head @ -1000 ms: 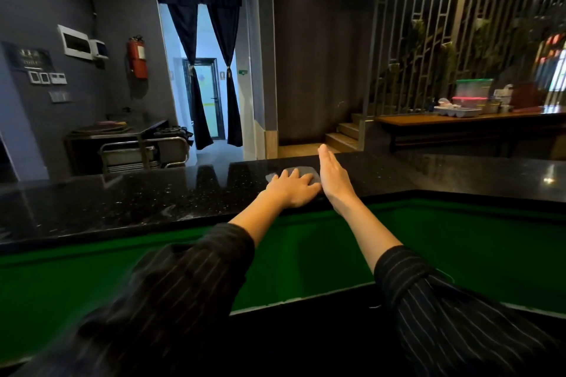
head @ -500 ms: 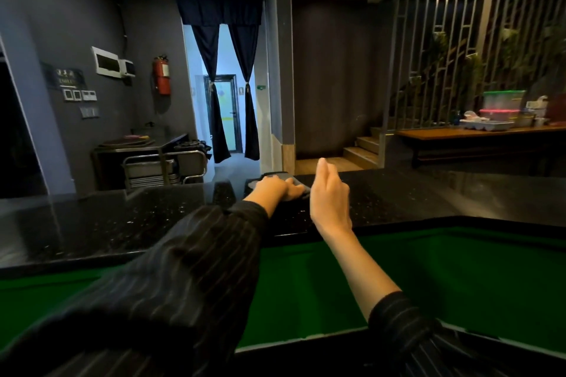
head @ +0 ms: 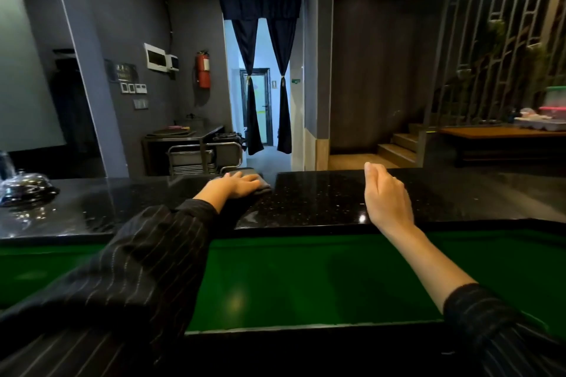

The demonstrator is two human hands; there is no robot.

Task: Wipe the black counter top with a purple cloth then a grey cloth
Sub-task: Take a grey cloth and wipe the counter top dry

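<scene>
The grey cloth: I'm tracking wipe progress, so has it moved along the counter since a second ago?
Yes. The grey cloth under the left hand has slid leftward along the counter top, away from the grey pillar.

The left hand (head: 237,185) lies flat, palm down, with its fingers (head: 249,183) stretched out straight and close together, pointing forward and a little to the right. The left arm reaches far out in front, almost straight, in a dark sleeve with thin stripes (head: 128,278) pulled back just past the wrist. The right hand (head: 387,200) is empty and stands up on its edge, thumb side up, fingers loosely curled. Its bare forearm (head: 428,257) slants back to another dark striped sleeve (head: 502,330) near the elbow. The two hands are well apart.
</scene>
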